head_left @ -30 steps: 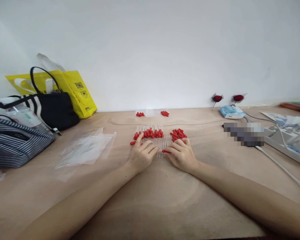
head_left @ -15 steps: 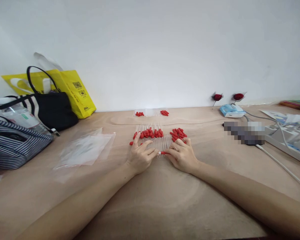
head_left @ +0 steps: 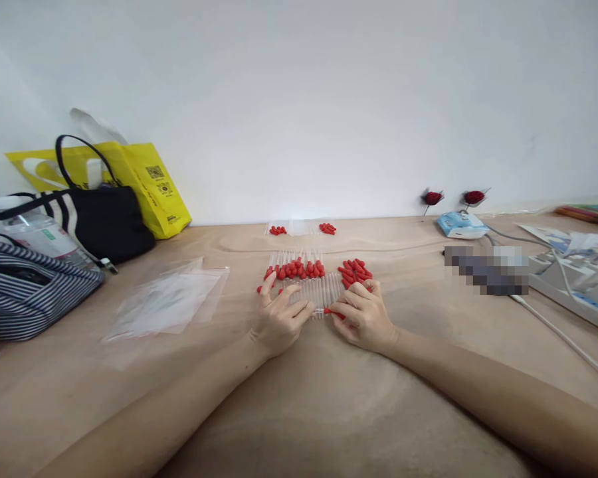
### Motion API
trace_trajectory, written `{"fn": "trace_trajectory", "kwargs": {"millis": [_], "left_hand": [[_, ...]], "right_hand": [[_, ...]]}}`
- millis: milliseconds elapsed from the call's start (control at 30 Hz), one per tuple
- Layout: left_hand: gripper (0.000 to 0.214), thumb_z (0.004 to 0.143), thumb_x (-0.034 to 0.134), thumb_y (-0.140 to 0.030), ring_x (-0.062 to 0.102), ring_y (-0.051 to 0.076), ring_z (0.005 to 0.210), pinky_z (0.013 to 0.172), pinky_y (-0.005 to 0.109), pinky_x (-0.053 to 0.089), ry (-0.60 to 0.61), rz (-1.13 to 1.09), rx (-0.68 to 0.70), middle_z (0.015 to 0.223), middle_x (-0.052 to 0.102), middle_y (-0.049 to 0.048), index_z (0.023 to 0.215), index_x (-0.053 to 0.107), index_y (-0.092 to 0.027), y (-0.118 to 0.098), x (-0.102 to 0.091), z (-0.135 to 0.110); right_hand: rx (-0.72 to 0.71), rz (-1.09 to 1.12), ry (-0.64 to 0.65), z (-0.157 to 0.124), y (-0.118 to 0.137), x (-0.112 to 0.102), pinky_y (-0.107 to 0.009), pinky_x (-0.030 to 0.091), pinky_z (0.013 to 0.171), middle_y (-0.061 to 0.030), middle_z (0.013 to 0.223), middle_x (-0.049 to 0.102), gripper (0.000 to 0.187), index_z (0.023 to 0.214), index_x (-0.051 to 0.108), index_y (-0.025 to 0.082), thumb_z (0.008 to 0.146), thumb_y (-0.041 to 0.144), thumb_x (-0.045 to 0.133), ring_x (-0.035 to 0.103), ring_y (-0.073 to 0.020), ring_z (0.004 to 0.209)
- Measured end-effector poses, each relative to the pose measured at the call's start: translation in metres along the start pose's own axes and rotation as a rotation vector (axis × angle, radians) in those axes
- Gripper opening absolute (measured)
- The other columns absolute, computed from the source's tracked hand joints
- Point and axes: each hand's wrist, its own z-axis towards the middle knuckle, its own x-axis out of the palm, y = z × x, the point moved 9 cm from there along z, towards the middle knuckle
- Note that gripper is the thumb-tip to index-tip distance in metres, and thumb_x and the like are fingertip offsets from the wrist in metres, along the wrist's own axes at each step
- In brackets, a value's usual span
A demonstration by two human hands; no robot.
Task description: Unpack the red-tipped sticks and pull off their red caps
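Between thumb and fingers, my left hand [head_left: 280, 323] pinches a clear glass dropper tube [head_left: 319, 311]. My right hand [head_left: 367, 317] is closed on a red rubber bulb [head_left: 327, 311] at the tube's right end; how far the bulb covers the tube is too small to tell. Just beyond the hands lies a row of bare glass tubes [head_left: 325, 290]. Behind it, several droppers with red bulbs fitted [head_left: 299, 269] lie side by side, tips toward the wall. A heap of loose red bulbs [head_left: 355, 269] sits beyond my right fingers.
Clear plastic bags [head_left: 169, 302] lie on the wooden table at left, near a striped pouch [head_left: 34, 285], a black bag [head_left: 109, 222] and a yellow bag [head_left: 167, 199]. Two small groups of red bulbs [head_left: 278, 230] lie by the wall. A tissue pack [head_left: 462, 225] and cables are at right.
The view has tilted slightly, so the table things sit a little lower. Both hands keep their grips at the same spot; slightly more red shows under my right fingers.
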Motion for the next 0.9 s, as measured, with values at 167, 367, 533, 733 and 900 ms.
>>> {"fn": "trace_trajectory", "kwargs": {"millis": [167, 367, 533, 733, 900], "left_hand": [[0.013, 0.079, 0.052, -0.022, 0.057, 0.016, 0.076, 0.092, 0.044, 0.025, -0.029, -0.010, -0.164, 0.067, 0.067, -0.0044, 0.072, 0.063, -0.024, 0.028, -0.009, -0.002], [0.025, 0.080, 0.044, -0.031, 0.055, 0.017, 0.073, 0.067, 0.028, 0.040, 0.224, -0.535, -0.771, 0.075, 0.064, 0.0030, 0.078, 0.065, -0.017, 0.098, 0.027, -0.014], [0.015, 0.073, 0.051, -0.025, 0.052, 0.010, 0.055, 0.055, 0.023, 0.042, 0.354, -1.077, -1.244, 0.062, 0.058, -0.0001, 0.070, 0.061, -0.013, 0.105, 0.067, -0.034], [0.007, 0.071, 0.054, -0.010, 0.060, 0.008, 0.061, 0.066, 0.022, 0.049, 0.350, -1.276, -1.522, 0.061, 0.059, 0.0013, 0.063, 0.054, -0.012, 0.095, 0.082, -0.049], [0.008, 0.068, 0.059, -0.010, 0.059, 0.010, 0.050, 0.059, 0.024, 0.051, 0.450, -1.162, -1.480, 0.052, 0.056, -0.0012, 0.064, 0.053, -0.012, 0.099, 0.085, -0.058]], "right_hand": [[0.117, 0.006, -0.052, -0.003, -0.018, -0.007, -0.033, 0.023, 0.072, 0.0009, 0.060, 0.055, 0.011, 0.063, 0.057, 0.019, 0.072, 0.023, 0.052, 0.042, -0.0124, 0.065], [0.279, 0.022, -0.045, -0.003, -0.036, -0.005, -0.032, 0.023, 0.072, 0.0008, 0.064, 0.058, 0.015, 0.068, 0.060, 0.020, 0.075, 0.030, 0.051, 0.046, -0.0128, 0.067], [0.431, -0.042, -0.014, -0.001, -0.062, -0.002, -0.033, 0.022, 0.073, 0.0004, 0.067, 0.061, 0.016, 0.066, 0.060, 0.021, 0.073, 0.031, 0.050, 0.049, -0.0151, 0.071], [0.889, -0.047, 0.012, -0.001, -0.146, -0.004, -0.036, 0.024, 0.077, -0.0018, 0.073, 0.064, 0.023, 0.068, 0.062, 0.021, 0.072, 0.039, 0.047, 0.052, -0.0200, 0.077], [1.131, -0.026, 0.030, -0.006, -0.185, 0.001, -0.040, 0.023, 0.082, -0.0023, 0.075, 0.065, 0.023, 0.073, 0.063, 0.021, 0.070, 0.039, 0.048, 0.055, -0.0202, 0.077]]}}
